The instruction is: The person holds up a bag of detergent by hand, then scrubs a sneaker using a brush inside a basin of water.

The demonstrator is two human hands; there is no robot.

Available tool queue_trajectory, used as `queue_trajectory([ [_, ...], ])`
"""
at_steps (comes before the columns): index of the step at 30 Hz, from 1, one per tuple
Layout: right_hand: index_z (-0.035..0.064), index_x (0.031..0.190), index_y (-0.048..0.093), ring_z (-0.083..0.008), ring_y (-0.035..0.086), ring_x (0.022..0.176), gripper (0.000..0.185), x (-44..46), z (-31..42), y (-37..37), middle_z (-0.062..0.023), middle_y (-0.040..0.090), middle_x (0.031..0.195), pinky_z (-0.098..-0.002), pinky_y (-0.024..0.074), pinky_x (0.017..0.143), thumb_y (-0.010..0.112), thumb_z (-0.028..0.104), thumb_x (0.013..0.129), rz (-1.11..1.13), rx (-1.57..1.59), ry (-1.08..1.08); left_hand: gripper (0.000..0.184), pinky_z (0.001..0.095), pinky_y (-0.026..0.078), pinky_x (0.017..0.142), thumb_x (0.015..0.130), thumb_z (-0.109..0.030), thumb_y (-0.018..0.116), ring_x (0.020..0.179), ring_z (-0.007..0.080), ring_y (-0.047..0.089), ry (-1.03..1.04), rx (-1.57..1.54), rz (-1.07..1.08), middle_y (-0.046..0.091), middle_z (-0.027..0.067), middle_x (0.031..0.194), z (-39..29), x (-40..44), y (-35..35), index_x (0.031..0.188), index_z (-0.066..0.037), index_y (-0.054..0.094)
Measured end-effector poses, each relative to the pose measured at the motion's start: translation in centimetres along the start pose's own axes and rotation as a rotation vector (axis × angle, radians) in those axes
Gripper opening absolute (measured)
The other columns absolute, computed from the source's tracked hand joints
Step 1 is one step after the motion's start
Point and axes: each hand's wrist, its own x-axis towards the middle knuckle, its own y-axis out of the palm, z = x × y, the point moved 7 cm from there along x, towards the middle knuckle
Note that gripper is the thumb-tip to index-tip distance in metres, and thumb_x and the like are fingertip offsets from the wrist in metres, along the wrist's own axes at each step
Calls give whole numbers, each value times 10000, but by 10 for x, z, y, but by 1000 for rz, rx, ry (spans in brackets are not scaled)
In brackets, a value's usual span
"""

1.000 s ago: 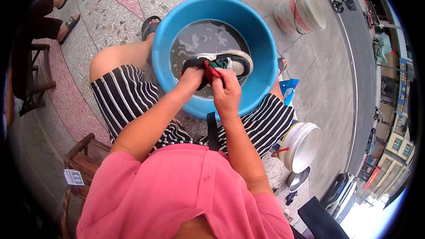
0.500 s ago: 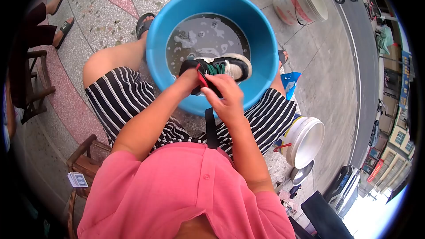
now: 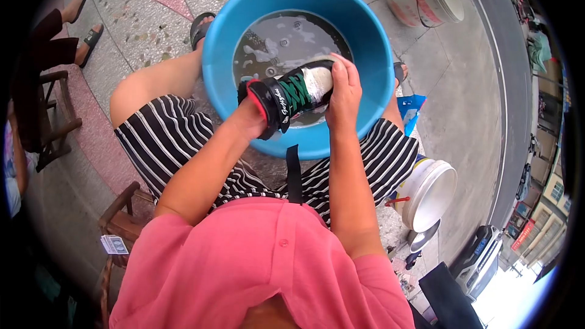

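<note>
A black and white sneaker point(image 3: 318, 84) with green laces and a red lining is held tilted over a blue basin point(image 3: 217, 30). My left hand point(image 3: 247, 119) is at the shoe's ankle opening and supports that end; its fingers are hidden in or behind the shoe. At the toe end, my right hand point(image 3: 345, 94) is wrapped round the side and tip of the shoe. Below the shoe, murky water point(image 3: 259, 39) with patches of foam covers the basin's bottom.
White buckets stand at the upper right point(image 3: 407, 0) and lower right point(image 3: 429, 198), the lower one by a metal bowl point(image 3: 425, 237). A blue packet point(image 3: 411, 113) lies beside my leg. Wooden chairs point(image 3: 61, 123) and another person's sandalled feet point(image 3: 91, 39) are at left.
My right hand has moved from the shoe's ankle opening to its toe. The sneaker has turned, so its laces and tongue now face up toward me and its toe points up and right.
</note>
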Motion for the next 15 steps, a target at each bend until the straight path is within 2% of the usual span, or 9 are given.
queue_trajectory([
  [4, 2, 1088, 565, -102, 558, 850, 295, 15, 0, 37, -54, 597, 962, -228, 446, 770, 510, 238, 919, 135, 68, 104, 320, 356, 459, 894, 914, -179, 369, 1023, 232, 556, 227, -34, 245, 572, 134, 1111, -18, -7, -10, 1149, -7, 502],
  [5, 10, 1107, 555, -109, 561, 855, 325, 22, -7, 40, -52, 602, 956, -248, 453, 775, 485, 275, 932, 167, 7, 80, 330, 363, 455, 901, 920, -192, 370, 1040, 236, 550, 266, 55, 209, 567, 136, 1128, -23, -7, -18, 1167, -10, 491],
  [6, 17, 1163, 515, -125, 567, 860, 402, 27, -28, 43, -67, 598, 992, -276, 466, 753, 432, 347, 947, 166, 234, 154, 325, 368, 458, 886, 919, -211, 385, 1024, 234, 550, 259, 60, 81, 564, 128, 1117, -28, -4, -27, 1158, -19, 491],
  [8, 23, 1215, 465, -160, 575, 853, 490, 28, -99, 32, -97, 585, 1039, -303, 476, 717, 399, 424, 941, 194, 385, 461, 306, 376, 471, 837, 908, -259, 428, 960, 222, 555, 197, -14, -268, 561, 101, 1066, -37, -1, -49, 1113, -44, 501],
  [9, 23, 1226, 443, -147, 584, 819, 494, 19, -119, 23, -100, 583, 962, -246, 467, 624, 418, 420, 932, 42, 335, 564, 277, 364, 475, 812, 905, -248, 432, 922, 212, 556, 234, -102, -413, 562, 93, 1018, -46, -2, -54, 1081, -48, 507],
  [10, 50, 1137, 487, -142, 594, 797, 420, 7, -157, 9, -71, 574, 901, -265, 474, 570, 449, 406, 917, -47, 206, 688, 250, 353, 480, 787, 902, -238, 437, 883, 203, 557, 272, -188, -560, 563, 85, 970, -50, -5, -62, 1050, -51, 512],
  [12, 120, 924, 498, -136, 555, 661, 222, -36, -236, -23, -6, 517, 784, -283, 445, 489, 531, 331, 866, -160, 75, 985, 237, 341, 482, 767, 902, -221, 429, 878, 198, 557, 358, 18, -529, 561, 82, 961, -63, -12, -80, 1042, -48, 511],
  [13, 93, 1079, 485, -187, 569, 711, 364, -59, -271, -37, -50, 544, 880, -345, 469, 537, 588, 346, 838, -150, 68, 1063, 238, 340, 482, 763, 903, -219, 423, 880, 197, 556, 370, 31, -468, 559, 82, 969, -69, -10, -80, 1046, -49, 509],
  [15, 110, 1101, 477, -221, 543, 888, 426, -84, -303, -40, -75, 524, 1044, -404, 464, 663, 639, 367, 802, -190, -38, 1191, 249, 349, 482, 758, 911, -235, 402, 905, 202, 549, 420, 38, -504, 556, 88, 1011, -71, -10, -72, 1052, -60, 510],
])
